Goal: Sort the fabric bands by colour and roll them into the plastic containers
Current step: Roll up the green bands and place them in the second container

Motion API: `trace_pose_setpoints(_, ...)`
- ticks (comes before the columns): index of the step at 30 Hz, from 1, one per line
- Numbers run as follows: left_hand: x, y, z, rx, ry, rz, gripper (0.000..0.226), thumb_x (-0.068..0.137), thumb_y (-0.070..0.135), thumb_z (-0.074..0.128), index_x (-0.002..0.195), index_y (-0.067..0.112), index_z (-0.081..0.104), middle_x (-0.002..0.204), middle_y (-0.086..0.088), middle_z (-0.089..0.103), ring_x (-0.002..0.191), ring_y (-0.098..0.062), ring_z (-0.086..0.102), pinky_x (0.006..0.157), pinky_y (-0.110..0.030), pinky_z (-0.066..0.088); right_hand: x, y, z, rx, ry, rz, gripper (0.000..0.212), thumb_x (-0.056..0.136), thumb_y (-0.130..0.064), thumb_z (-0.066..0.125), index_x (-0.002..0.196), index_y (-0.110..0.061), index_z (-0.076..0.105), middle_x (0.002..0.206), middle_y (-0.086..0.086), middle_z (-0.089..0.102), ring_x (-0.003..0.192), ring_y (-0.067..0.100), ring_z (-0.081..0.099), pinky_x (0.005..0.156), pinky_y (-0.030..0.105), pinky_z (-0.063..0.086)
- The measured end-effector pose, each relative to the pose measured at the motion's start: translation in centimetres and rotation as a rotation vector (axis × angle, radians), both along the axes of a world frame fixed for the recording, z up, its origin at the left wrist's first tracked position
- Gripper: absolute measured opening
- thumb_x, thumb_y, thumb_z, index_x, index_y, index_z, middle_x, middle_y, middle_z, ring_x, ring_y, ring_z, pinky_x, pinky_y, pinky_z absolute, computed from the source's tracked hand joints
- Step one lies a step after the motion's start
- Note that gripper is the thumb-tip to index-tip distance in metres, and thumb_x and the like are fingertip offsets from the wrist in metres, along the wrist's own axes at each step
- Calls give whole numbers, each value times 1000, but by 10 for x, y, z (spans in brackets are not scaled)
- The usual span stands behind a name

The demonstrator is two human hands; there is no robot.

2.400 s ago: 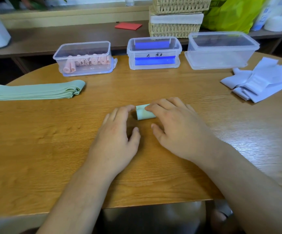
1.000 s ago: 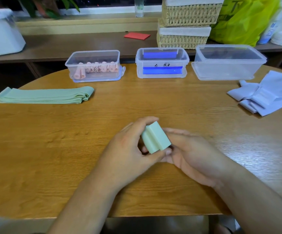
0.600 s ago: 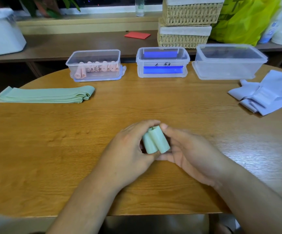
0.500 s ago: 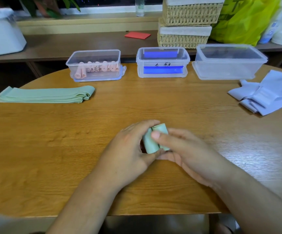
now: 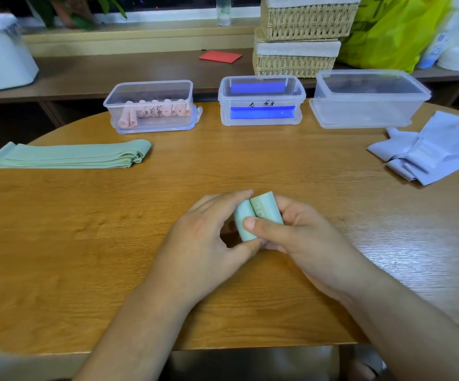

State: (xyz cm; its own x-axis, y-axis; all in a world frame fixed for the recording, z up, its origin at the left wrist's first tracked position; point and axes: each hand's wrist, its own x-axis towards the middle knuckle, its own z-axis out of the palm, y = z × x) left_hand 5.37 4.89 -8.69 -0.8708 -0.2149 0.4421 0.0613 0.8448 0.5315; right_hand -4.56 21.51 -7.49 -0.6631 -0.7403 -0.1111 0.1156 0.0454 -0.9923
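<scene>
Worktop [image 5: 85, 257] centre: a green roll [image 5: 261, 210] was clasped by left grip [image 5: 203, 243] and right grip [image 5: 310, 240]; pink rolls [image 5: 154, 112] were boxed at eleven o'clock; green stack [image 5: 71, 156], lilac stack [image 5: 437, 152] were left unrolled.

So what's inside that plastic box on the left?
Rolled pink bands lie in the left box, lined along it. The cloudy wall hides their exact number.

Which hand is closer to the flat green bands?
The left one. The flat green bands lie up and leftward of the left hand; the right hand, also gripping the green roll, is farther right.
</scene>
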Motion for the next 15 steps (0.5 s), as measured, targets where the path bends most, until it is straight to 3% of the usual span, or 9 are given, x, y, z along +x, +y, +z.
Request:
trace_pose_setpoints(3, 0, 0, -1, -45, 39, -7, 61, 83, 52, 73, 137, 24, 68, 126, 15, 70, 120, -2, 61, 100, -17, 47, 0, 1, -2, 10, 6, -4, 24, 99, -15, 71, 122, -9, 74, 118, 25, 72, 119, 43, 67, 109, 61, 50)
trace_pose_setpoints(6, -1, -2, -3, -75, 34, -27, 60, 87, 49, 75, 140, 24, 65, 131, 15, 68, 126, -5, 59, 104, -36, 53, -1, 1, -3, 29, 44, -37, 20, 97, -15, 75, 116, -11, 78, 110, 17, 78, 114, 37, 72, 109, 58, 51)
trace_pose_setpoints(8, -2, -1, -4, -36, 2, -58, 63, 88, 44, 80, 145, 27, 60, 137, 18, 64, 131, -2, 55, 106, -35, 51, -2, 3, -1, 27, 70, -64, 20, 96, -14, 76, 116, -13, 79, 108, 14, 79, 112, 32, 73, 108, 53, 53)
trace_pose_setpoints(11, -3, -2, -3, 293, -73, -80, 74, 86, 36, 84, 152, 34, 50, 144, 25, 59, 136, 1, 53, 110, -26, 45, -3, 4, 1, -13, 53, -113, 26, 94, -12, 76, 120, -16, 78, 112, 8, 80, 115, 30, 72, 108, 49, 54)
trace_pose_setpoints(15, -4, -12, 0, 653, -65, -116, 54, 91, 26, 70, 143, 32, 58, 132, 12, 71, 124, -10, 65, 107, -38, 51, -5, 1, -3, -30, 50, -159, 31, 91, -13, 80, 121, -18, 76, 114, 5, 79, 113, 25, 73, 107, 44, 56)
